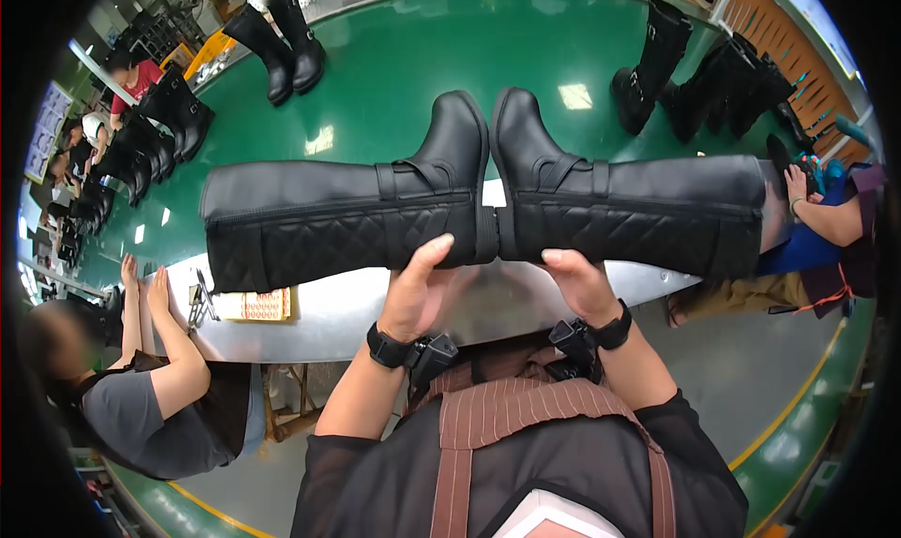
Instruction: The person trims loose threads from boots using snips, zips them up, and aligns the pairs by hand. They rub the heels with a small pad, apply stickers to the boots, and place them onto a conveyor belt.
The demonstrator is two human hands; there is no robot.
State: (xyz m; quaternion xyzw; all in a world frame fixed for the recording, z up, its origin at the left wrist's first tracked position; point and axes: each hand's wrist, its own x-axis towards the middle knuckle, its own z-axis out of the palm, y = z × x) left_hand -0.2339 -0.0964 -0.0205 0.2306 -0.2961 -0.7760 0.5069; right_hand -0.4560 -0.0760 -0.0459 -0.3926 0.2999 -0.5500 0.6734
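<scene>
Two tall black boots lie on their sides in mid-view, soles facing each other, toes pointing away from me. The left boot (319,191) has its shaft stretching left; the right boot (648,196) has its shaft stretching right. Each has a quilted panel, a zip line and ankle straps. My left hand (417,289) grips the left boot near the heel, thumb on the quilted side and fingers hidden beneath. My right hand (584,285) holds the right boot the same way. The heels touch or nearly touch.
Behind is a green table (394,78) with a metal edge (357,322). More black boots stand at back left (277,50) and back right (648,69). A yellow sheet of labels (253,304) lies left. Co-workers sit at left (160,397) and right (826,219).
</scene>
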